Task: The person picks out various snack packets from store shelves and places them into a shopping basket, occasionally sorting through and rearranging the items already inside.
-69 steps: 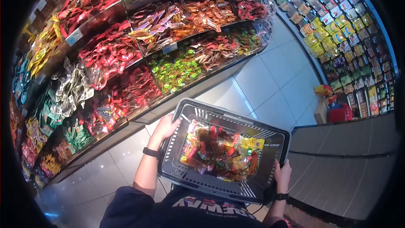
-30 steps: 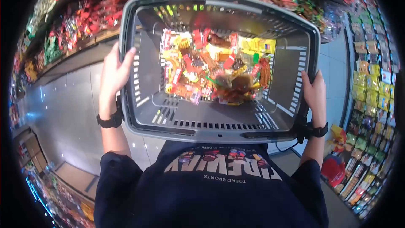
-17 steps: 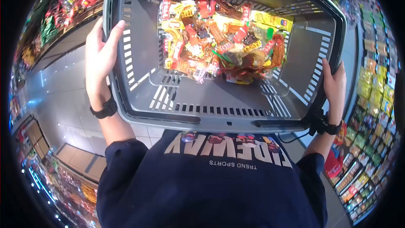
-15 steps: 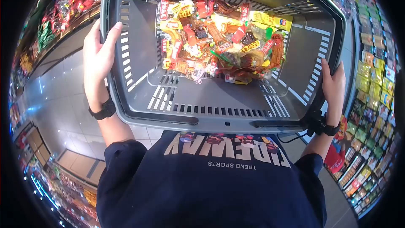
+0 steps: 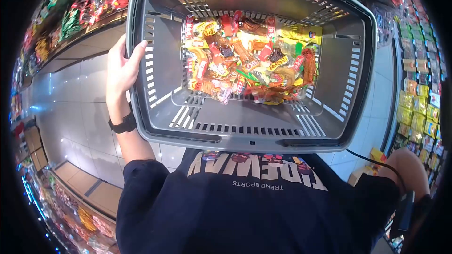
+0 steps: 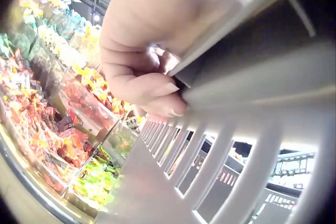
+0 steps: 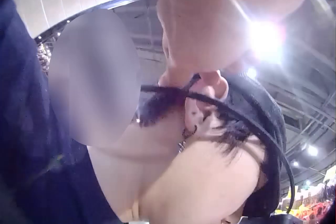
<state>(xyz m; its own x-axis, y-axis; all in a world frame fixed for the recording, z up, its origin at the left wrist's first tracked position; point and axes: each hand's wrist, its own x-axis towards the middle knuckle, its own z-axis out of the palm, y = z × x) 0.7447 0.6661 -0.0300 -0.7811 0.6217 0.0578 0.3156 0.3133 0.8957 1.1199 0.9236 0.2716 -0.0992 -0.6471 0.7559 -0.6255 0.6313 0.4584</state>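
Note:
A grey plastic shopping basket (image 5: 252,144) is held up in front of the torso. My left hand (image 5: 121,70) grips its left rim; in the left wrist view the fingers (image 6: 152,87) curl round the edge, above the slotted wall. Inside the basket lies a pile of small wrapped snacks (image 5: 249,59) in red, yellow and brown packets. My right hand (image 7: 210,19) is off the basket, raised beside the person's head in the right wrist view, its fingers mostly hidden. In the head view only the bent right arm (image 5: 409,167) shows.
Bins of bright packets (image 5: 101,2) line the upper left. A wall of hanging packets (image 5: 419,108) stands at right. Cardboard boxes (image 5: 101,193) lie at lower left above the tiled floor (image 5: 80,108). A black cable (image 5: 372,161) runs to the right arm.
My right hand has let go of the basket's right rim and risen towards the head. The basket, still in my left hand, has shifted slightly down in view over the last half second.

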